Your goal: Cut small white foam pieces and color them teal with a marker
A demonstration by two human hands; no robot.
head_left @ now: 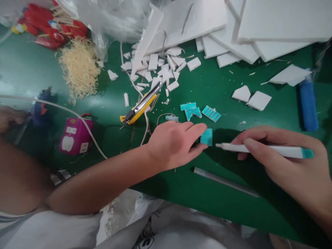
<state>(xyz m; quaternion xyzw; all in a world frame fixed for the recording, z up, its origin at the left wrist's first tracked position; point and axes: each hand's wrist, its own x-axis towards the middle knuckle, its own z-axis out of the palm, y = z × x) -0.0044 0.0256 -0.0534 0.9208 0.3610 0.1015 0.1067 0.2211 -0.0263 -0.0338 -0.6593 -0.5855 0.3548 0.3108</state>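
Observation:
My left hand (176,143) lies on the green table (223,100), its fingertips pinching a small teal-painted foam piece (206,137). My right hand (282,162) is closed around a white marker with a teal end (264,149), whose tip points left at that piece. More teal-coloured pieces (201,112) lie just beyond my left hand. A grey marker cap or stick (225,182) rests on the table in front of my hands.
A yellow utility knife (141,105) lies left of the teal pieces. White foam scraps (158,69) and foam boards (246,24) fill the back. Two white squares (251,97), a blue lighter (308,103), a pink box (75,135), a straw heap (79,69) and a cable (64,110) surround them.

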